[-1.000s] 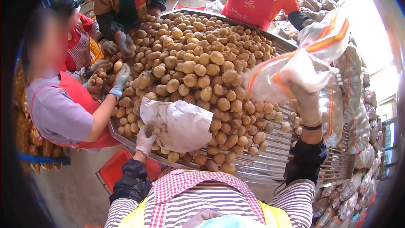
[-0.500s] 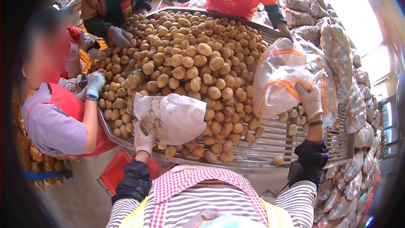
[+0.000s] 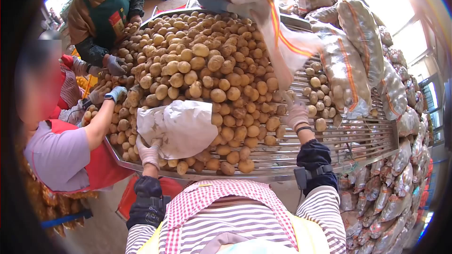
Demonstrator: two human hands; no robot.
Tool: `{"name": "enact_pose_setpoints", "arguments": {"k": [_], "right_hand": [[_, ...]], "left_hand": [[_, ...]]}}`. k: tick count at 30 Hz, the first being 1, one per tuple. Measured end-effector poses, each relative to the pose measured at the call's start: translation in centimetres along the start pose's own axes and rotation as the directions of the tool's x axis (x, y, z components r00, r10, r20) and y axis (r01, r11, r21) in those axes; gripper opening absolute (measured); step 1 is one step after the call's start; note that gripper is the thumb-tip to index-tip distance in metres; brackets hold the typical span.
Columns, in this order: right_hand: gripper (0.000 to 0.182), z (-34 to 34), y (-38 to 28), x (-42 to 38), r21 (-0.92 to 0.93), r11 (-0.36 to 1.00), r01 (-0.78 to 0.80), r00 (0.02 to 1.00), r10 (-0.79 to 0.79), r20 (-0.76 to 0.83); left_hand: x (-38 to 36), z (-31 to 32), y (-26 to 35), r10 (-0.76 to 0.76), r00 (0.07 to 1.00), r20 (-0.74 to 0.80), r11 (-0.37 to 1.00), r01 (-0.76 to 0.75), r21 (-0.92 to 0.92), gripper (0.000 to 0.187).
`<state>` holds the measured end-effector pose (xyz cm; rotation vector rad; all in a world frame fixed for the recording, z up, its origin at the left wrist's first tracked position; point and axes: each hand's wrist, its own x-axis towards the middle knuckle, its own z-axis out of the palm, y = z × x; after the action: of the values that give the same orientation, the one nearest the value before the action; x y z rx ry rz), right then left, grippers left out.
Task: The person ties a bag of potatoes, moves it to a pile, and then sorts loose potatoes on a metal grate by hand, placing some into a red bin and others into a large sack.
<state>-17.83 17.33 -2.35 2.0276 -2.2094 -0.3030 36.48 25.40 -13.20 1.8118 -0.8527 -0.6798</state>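
Brown potatoes [image 3: 202, 66] lie in a large heap on a slatted metal table [image 3: 339, 153]. My left hand [image 3: 149, 153], in a pale glove, is closed on the lower left edge of a crumpled white bag [image 3: 181, 127] that lies on the near side of the heap. My right hand [image 3: 297, 115], also gloved, reaches over the slats at the heap's right edge, fingers stretched forward beside the potatoes. Just beyond its fingertips hangs the lower end of a white sack with orange stripes [image 3: 294, 40], blurred and raised by a person opposite.
Filled sacks [image 3: 346, 75] lie on the table's right side, with smaller potatoes [image 3: 320, 91] beside them. More sacks [image 3: 376, 183] are stacked at the right. A person in a green apron [image 3: 110, 14] and another in a red apron [image 3: 66, 155] handle potatoes at the left.
The striped sack has left my right hand and swung up and away to the person opposite. My right hand has moved left and down toward the heap. My left hand stays on the white bag.
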Motion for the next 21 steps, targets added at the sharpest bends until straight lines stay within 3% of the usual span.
{"name": "enact_pose_setpoints", "arguments": {"k": [2, 3, 5, 6, 7, 10, 11, 13, 14, 15, 16, 17, 19, 21], "right_hand": [[0.094, 1.0, -0.3, 0.7, 0.302, 0.930, -0.207, 0.960, 0.135, 0.244], [0.094, 1.0, -0.6, 1.0, 0.307, 0.930, -0.200, 0.961, 0.126, 0.244], [0.089, 1.1, -1.8, 1.5, 0.502, 0.834, -0.231, 0.968, 0.145, 0.205], [0.086, 2.3, -1.9, 1.8, 0.597, 0.802, -0.007, 0.999, 0.027, -0.025], [0.086, 3.3, -2.1, 2.3, 0.599, 0.801, 0.003, 0.999, 0.016, -0.027], [0.082, 0.3, -4.3, 2.7, 0.714, 0.634, 0.297, 0.950, -0.118, -0.290], [0.082, -0.3, -5.3, 2.6, 0.712, 0.633, 0.302, 0.948, -0.121, -0.294], [0.097, -1.1, -7.5, 1.7, 0.871, 0.311, 0.381, 0.919, -0.227, -0.321], [0.105, -2.1, -8.6, 1.0, 0.975, 0.076, 0.209, 0.915, -0.367, -0.168], [0.113, -3.2, -9.8, 0.0, 0.991, -0.129, -0.022, 0.848, -0.527, -0.049], [0.123, -3.7, -11.2, -1.3, 0.985, -0.146, -0.095, 0.801, -0.598, -0.012], [0.116, -4.8, -12.1, -2.3, 0.987, -0.151, -0.057, 0.736, -0.674, -0.061], [0.106, -4.0, -14.7, -3.7, 0.808, -0.403, -0.430, 0.685, -0.728, 0.001], [0.096, -4.0, -15.6, -4.2, 0.899, -0.353, -0.260, 0.641, -0.759, -0.113]], "left_hand": [[0.5, -0.5, -0.6, -0.109, 0.986, 0.125, 0.976, 0.130, -0.176, 0.071], [0.2, -0.6, -0.2, -0.110, 0.987, 0.117, 0.977, 0.129, -0.173, 0.071], [-0.9, -1.1, 1.0, -0.149, 0.959, 0.241, 0.883, 0.238, -0.405, 0.053], [-1.3, -1.4, 1.5, -0.155, 0.961, 0.228, 0.884, 0.238, -0.402, 0.053], [-1.6, -1.5, 2.1, -0.118, 0.960, 0.253, 0.878, 0.220, -0.425, 0.052], [-2.4, -0.8, 4.5, -0.076, 0.954, 0.289, 0.849, 0.214, -0.482, 0.045], [-2.7, -0.6, 5.7, -0.070, 0.951, 0.300, 0.831, 0.223, -0.510, 0.039], [-4.3, 0.2, 10.4, -0.075, 0.931, 0.356, 0.775, 0.279, -0.567, 0.037], [-4.8, 0.6, 11.8, -0.076, 0.906, 0.416, 0.714, 0.340, -0.611, 0.035], [-5.0, 1.0, 11.6, -0.073, 0.909, 0.410, 0.713, 0.335, -0.616, 0.035], [-5.1, 1.4, 10.9, -0.031, 0.849, 0.527, 0.732, 0.378, -0.567, 0.029], [-5.4, 1.8, 10.3, 0.007, 0.772, 0.636, 0.754, 0.413, -0.510, 0.023], [-6.8, 3.5, 9.8, 0.039, 0.666, 0.745, 0.755, 0.469, -0.459, 0.022], [-8.4, 4.8, 12.5, 0.029, 0.642, 0.766, 0.783, 0.462, -0.416, 0.031]]}}
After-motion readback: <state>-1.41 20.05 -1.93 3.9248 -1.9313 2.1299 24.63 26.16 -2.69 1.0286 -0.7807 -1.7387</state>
